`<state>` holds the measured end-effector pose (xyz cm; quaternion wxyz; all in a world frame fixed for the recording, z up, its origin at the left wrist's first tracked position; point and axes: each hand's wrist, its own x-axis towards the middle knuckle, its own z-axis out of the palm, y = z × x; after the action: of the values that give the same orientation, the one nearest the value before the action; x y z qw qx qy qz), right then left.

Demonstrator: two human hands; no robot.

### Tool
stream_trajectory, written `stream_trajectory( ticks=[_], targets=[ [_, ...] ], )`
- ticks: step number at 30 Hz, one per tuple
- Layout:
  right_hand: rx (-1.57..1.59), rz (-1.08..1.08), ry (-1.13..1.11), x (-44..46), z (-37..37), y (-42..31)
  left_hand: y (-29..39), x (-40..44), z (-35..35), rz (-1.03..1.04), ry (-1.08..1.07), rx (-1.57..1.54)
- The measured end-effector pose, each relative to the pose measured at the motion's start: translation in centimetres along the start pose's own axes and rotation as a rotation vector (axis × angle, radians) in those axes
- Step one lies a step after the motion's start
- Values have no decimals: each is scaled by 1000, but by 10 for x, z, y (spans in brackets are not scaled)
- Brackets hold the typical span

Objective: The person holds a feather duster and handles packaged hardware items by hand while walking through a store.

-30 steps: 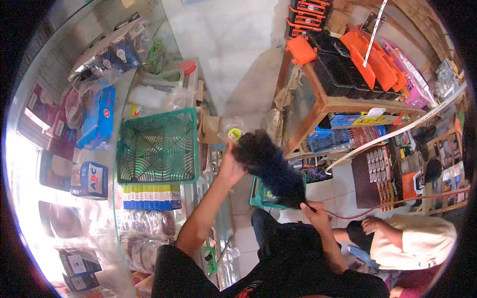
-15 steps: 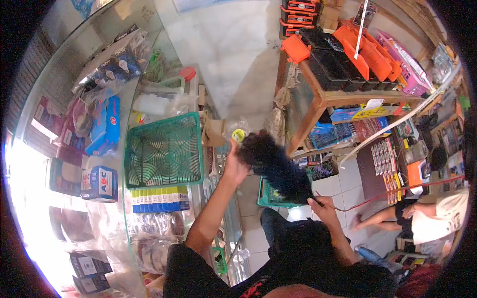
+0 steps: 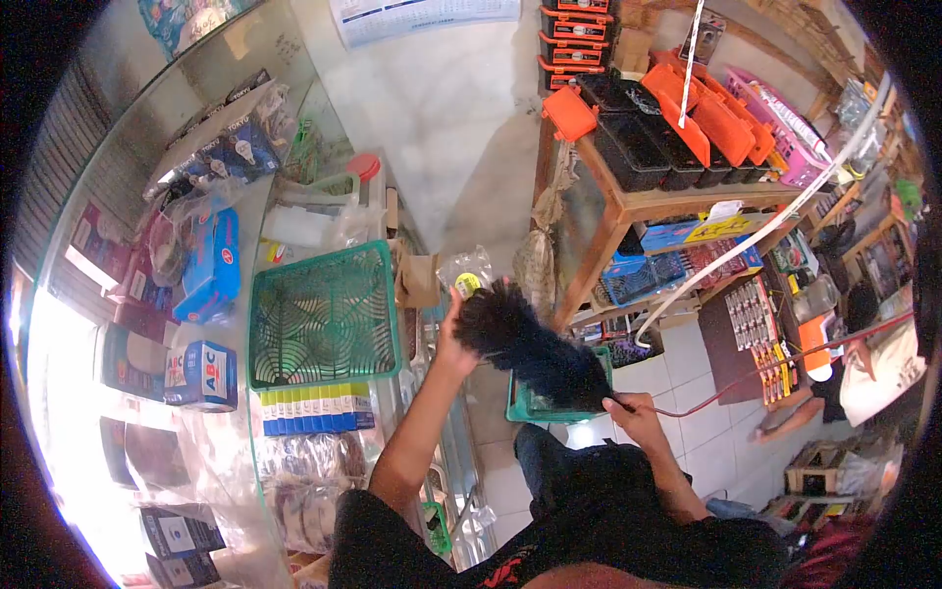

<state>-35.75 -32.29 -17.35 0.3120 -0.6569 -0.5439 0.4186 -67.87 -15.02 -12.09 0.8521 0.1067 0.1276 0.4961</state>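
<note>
A black feather duster hangs in front of me, its feathers slanting from upper left to lower right. My right hand is closed round the base of its handle, and a thin reddish-brown rod runs on from there toward the right. My left hand grips a clear plastic packet with a round yellow label. The feathers touch or overlap that hand and hide some of its fingers. Just left of it, a green plastic basket rests on the glass counter.
Blue-and-yellow boxes line up below the basket. To the right, a wooden shelf bears black bins with orange lids. Another green basket is low down behind the duster. A person is at the far right.
My view has tilted up and shifted slightly, so more of the wall calendar shows. The duster's feathers sit a little further left, against my left hand. Both hands keep their hold.
</note>
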Motion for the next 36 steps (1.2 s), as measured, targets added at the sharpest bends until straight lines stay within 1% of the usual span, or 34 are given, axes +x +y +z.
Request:
stream_trajectory(
  ticks=[1,2,4,7,10,13,14,15,18,19,22,23,25,27,28,29,31,33,34,35,36],
  targets=[
    [9,-14,3,0,0,3,0,-2,6,52,43,96],
    [18,-27,6,-1,0,5,0,0,-4,57,102,120],
    [141,-10,-95,-1,-6,-17,6,0,5,71,214,168],
    [101,-264,-20,2,2,-16,2,-7,20,-6,43,71],
    [261,-15,-16,-2,1,-26,-3,5,-17,164,57,269],
    [259,34,-47,-2,2,-29,-9,13,-59,139,163,293],
    [244,2,-33,-1,6,-28,-10,15,-70,131,198,302],
    [229,-29,-19,-1,10,-26,-5,6,-45,72,195,257],
    [223,-56,44,4,20,-16,-13,8,-48,195,105,439],
    [227,-55,67,4,21,-14,-10,9,-56,160,-20,407],
    [148,-111,-54,6,17,-23,-17,9,-59,233,43,449],
    [156,-111,-20,6,19,-26,-14,8,-60,119,212,395],
    [176,-110,48,5,22,-29,-8,7,-57,124,82,489],
    [218,-51,13,2,23,-31,-8,7,-51,149,76,503],
    [237,-22,-5,0,23,-31,-12,3,-36,170,133,470],
    [226,-39,3,0,23,-30,-15,2,-26,191,189,436],
    [205,-71,23,1,23,-28,-12,1,-22,178,139,470],
    [293,28,9,-2,20,-33,-10,3,-33,127,76,488],
    [338,78,2,-3,19,-36,-13,8,-45,118,120,458],
    [272,22,-7,-2,19,-32,-15,13,-57,110,163,429],
    [206,-34,-15,-1,20,-28,-15,13,-54,101,207,399]
  ],
)
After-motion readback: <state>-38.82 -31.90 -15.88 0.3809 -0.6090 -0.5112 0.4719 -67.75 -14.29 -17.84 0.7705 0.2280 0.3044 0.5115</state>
